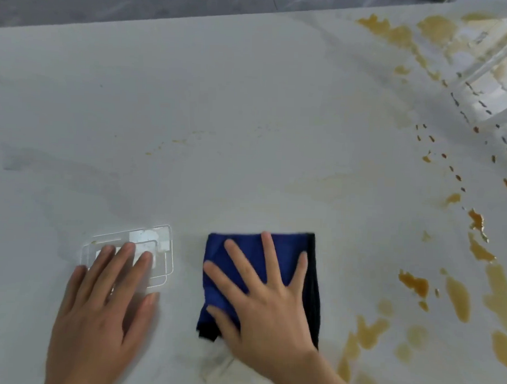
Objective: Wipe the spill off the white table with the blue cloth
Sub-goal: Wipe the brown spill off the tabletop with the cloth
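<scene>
A folded blue cloth (244,249) with a dark edge lies flat on the white table (192,103), near the front. My right hand (268,304) presses on it with fingers spread straight. My left hand (104,310) lies flat on the table to the left, fingertips resting on a clear plastic piece (161,246). An amber-brown spill (458,293) covers the right side of the table in puddles and streaks, running from the far right corner (395,33) down to the front right. Faint yellowish smears (327,185) remain at the centre.
A transparent object (497,79) stands at the far right on the wet patch, its shape unclear. The table's far edge (166,19) runs along the top, with grey floor beyond it.
</scene>
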